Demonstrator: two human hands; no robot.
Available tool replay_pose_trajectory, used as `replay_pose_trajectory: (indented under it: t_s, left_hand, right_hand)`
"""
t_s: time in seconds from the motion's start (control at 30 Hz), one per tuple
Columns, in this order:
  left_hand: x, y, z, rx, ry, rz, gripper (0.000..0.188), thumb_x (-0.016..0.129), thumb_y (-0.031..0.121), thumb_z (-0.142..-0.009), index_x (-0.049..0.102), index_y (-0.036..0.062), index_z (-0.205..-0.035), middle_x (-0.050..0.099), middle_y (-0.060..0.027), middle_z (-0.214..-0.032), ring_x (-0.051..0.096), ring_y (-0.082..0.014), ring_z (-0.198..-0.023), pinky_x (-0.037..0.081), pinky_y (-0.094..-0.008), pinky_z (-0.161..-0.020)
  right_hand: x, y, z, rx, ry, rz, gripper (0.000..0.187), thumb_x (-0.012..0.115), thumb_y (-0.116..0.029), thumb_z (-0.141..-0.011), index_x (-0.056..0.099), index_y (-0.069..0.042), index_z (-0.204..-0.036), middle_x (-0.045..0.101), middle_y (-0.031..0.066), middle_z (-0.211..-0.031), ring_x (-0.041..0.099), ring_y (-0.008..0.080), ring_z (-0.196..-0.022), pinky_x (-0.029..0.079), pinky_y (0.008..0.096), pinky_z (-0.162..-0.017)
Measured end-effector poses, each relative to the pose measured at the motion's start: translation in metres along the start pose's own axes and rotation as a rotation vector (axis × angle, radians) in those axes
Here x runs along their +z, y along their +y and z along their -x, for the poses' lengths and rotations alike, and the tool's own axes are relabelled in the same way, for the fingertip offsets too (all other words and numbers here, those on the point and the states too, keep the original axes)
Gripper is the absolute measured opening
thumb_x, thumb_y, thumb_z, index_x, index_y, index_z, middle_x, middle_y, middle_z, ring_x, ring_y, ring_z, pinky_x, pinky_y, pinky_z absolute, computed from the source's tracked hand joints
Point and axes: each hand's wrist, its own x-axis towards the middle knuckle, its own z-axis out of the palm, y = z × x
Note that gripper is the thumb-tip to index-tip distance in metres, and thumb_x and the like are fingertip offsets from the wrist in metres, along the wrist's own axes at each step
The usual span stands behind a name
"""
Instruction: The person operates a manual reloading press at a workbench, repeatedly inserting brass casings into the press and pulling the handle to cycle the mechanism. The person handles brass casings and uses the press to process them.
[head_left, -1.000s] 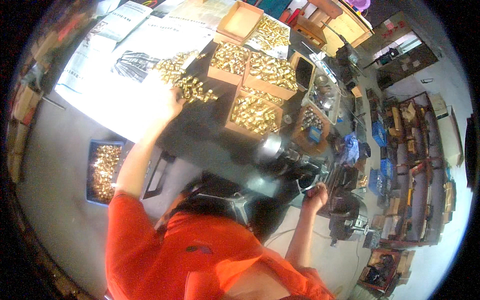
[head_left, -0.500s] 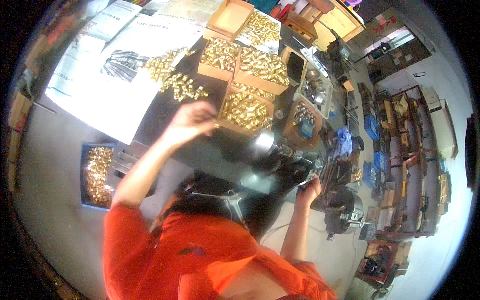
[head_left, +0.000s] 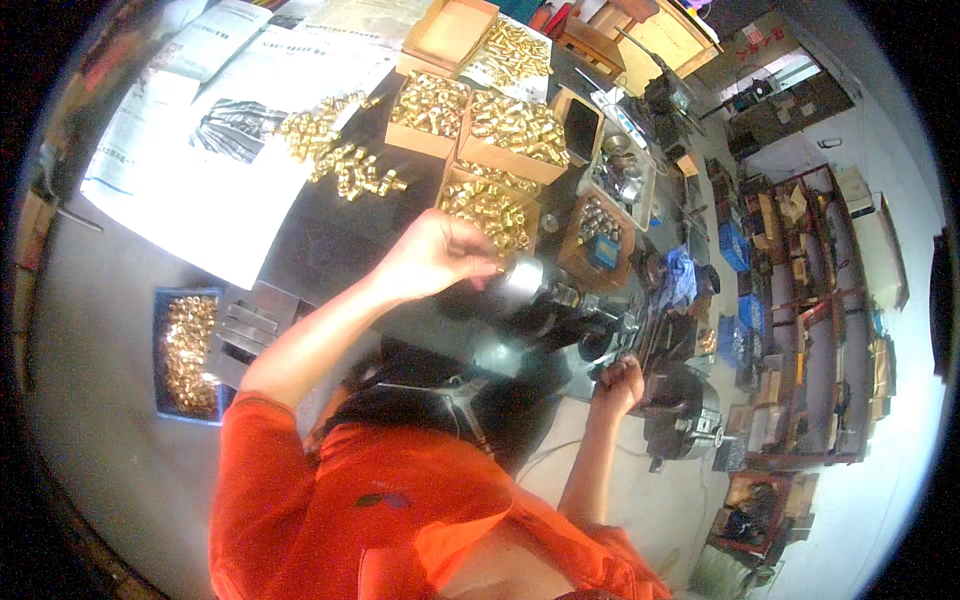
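Observation:
My left hand (head_left: 440, 260) is at the round metal chuck (head_left: 522, 277) of a small lathe. Its thumb and fingers are pinched together at the chuck's left face, and whatever they hold is hidden. Just beyond that hand is a cardboard box (head_left: 538, 215) of brass fittings (head_left: 490, 212). Lower right, by the far end of the lathe (head_left: 585, 315), my right hand (head_left: 620, 385) is closed in a fist. I cannot make out what its fingers grip.
More boxes of brass parts (head_left: 515, 125) stand behind, beside a loose pile (head_left: 355, 172) and newspaper sheets (head_left: 190, 210). Down left sits a blue crate (head_left: 160, 350) of brass pieces. A wooden tray (head_left: 575, 262) and a blue rag (head_left: 680, 280) lie right of the chuck. Shelving (head_left: 820, 320) lines the wall.
My left hand has moved right, from beside the near box of brass fittings to the chuck. My right hand stays near the lathe's far end, with little movement.

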Motion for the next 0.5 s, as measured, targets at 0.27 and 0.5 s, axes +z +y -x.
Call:
replay_pose_trajectory:
  t_s: [0.27, 0.5]
  left_hand:
    - [0.004, -0.001, 0.002, 0.004, 0.007, 0.001, 0.010, 0.061, -0.002, -0.075, 0.060, -0.0059, -0.085, 0.061, -0.0076, -0.072, 0.060, -0.0115, -0.064, 0.049, -0.0234, -0.062]
    - [-0.001, 0.000, 0.001, 0.109, -0.048, -0.138, 0.014, 0.063, -0.003, -0.073, 0.060, -0.0042, -0.086, 0.063, -0.0072, -0.078, 0.059, -0.0112, -0.072, 0.049, -0.0252, -0.069]
  right_hand:
    - [0.019, -0.049, -0.007, -0.059, -0.116, -0.010, 0.016, 0.042, -0.015, -0.082, 0.045, -0.005, -0.069, 0.030, -0.0035, -0.052, 0.024, 0.0056, -0.042, 0.018, 0.0206, -0.036]
    - [0.063, -0.057, -0.072, -0.002, -0.192, -0.110, 0.018, 0.039, -0.011, -0.081, 0.045, -0.007, -0.064, 0.030, -0.0032, -0.051, 0.024, 0.0060, -0.042, 0.016, 0.0214, -0.036]
